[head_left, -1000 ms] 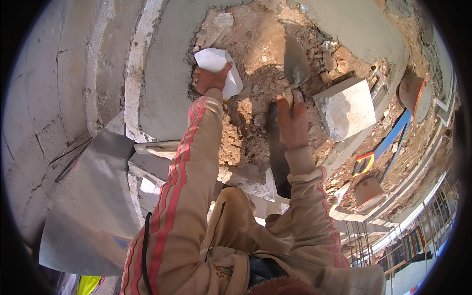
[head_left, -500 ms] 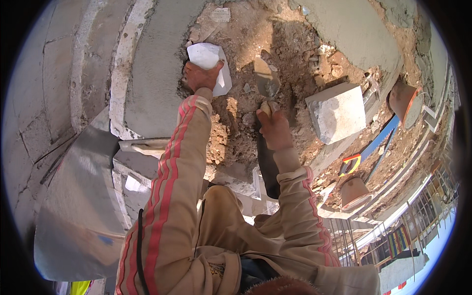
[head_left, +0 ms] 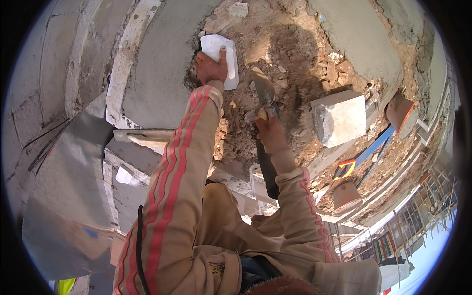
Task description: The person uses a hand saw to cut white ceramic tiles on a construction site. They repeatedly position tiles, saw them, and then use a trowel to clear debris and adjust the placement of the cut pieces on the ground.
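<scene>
My left hand [head_left: 211,68] grips the near left side of a white stone block [head_left: 227,56]. The block sits at the edge of the smooth grey mortar [head_left: 169,64], partly against the rubble. Its far left part is covered by my fingers. In my right hand [head_left: 272,133] is a trowel [head_left: 264,87], my fingers closed round its handle. The trowel's narrow blade points away from me over the loose dirt, to the right of the white block. A dark, long object [head_left: 267,169] lies beneath my right hand; I cannot tell what it is.
Right of the dirt stands a second pale block [head_left: 339,118]. Beyond it lie a hammer [head_left: 372,96], a handsaw [head_left: 366,156] and two terracotta-coloured buckets, one tipped [head_left: 402,115], the other nearer [head_left: 346,196]. A metal sheet [head_left: 64,211] leans at the left.
The white block now lies straighter, and my left hand has shifted on it with the thumb over its face. My right hand has moved slightly with the trowel. The whole view has shifted a little.
</scene>
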Action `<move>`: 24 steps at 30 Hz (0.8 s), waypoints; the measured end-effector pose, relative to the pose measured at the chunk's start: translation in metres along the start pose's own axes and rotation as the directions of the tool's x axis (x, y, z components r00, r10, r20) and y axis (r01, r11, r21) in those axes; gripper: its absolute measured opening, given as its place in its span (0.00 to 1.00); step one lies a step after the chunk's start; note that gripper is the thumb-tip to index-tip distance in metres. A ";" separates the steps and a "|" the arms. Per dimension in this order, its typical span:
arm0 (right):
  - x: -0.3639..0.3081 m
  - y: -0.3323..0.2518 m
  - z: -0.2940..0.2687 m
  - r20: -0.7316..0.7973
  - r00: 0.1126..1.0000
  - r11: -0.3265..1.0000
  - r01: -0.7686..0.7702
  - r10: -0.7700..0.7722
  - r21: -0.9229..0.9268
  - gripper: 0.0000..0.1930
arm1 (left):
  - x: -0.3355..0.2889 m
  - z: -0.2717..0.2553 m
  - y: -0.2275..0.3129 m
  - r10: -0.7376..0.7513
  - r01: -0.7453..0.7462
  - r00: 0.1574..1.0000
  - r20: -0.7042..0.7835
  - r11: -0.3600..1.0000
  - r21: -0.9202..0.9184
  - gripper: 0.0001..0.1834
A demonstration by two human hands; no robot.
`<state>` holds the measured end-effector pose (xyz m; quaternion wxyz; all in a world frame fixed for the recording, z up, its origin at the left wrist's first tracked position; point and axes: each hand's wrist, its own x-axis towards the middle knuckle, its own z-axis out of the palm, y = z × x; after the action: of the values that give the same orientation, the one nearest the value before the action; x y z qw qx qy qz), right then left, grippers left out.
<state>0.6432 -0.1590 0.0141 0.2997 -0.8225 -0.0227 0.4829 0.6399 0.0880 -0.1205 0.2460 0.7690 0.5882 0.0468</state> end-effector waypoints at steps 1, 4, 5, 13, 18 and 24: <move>0.001 0.011 0.002 -0.044 0.995 0.994 0.088 -0.091 -0.065 0.25 | -0.002 0.001 0.002 0.065 -0.064 0.997 -0.044 0.997 0.033 0.37; 0.004 0.039 0.009 -0.091 0.896 0.854 0.378 -0.435 -0.358 0.16 | 0.002 0.004 -0.004 0.075 -0.065 0.988 -0.132 0.995 0.079 0.35; 0.003 0.044 0.008 -0.087 0.859 0.793 0.420 -0.504 -0.441 0.14 | 0.000 0.006 -0.002 0.058 -0.049 0.991 -0.119 0.995 0.083 0.34; -0.004 0.035 0.004 -0.090 0.942 0.910 0.281 -0.322 -0.305 0.12 | -0.009 0.009 0.017 -0.011 0.021 0.995 -0.101 0.994 0.103 0.34; -0.004 0.029 0.003 -0.018 0.985 0.955 0.161 -0.171 -0.249 0.21 | -0.007 0.009 0.014 -0.025 0.037 0.994 -0.104 0.993 0.113 0.33; -0.016 -0.025 -0.010 -0.028 0.999 0.987 0.025 -0.030 -0.160 0.26 | -0.009 0.012 0.018 0.024 -0.008 0.990 -0.136 0.993 0.116 0.40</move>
<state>0.6489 -0.1490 0.0433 0.2399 -0.8508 -0.0682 0.4626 0.6573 0.0725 -0.1211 0.1597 0.7816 0.5992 0.0675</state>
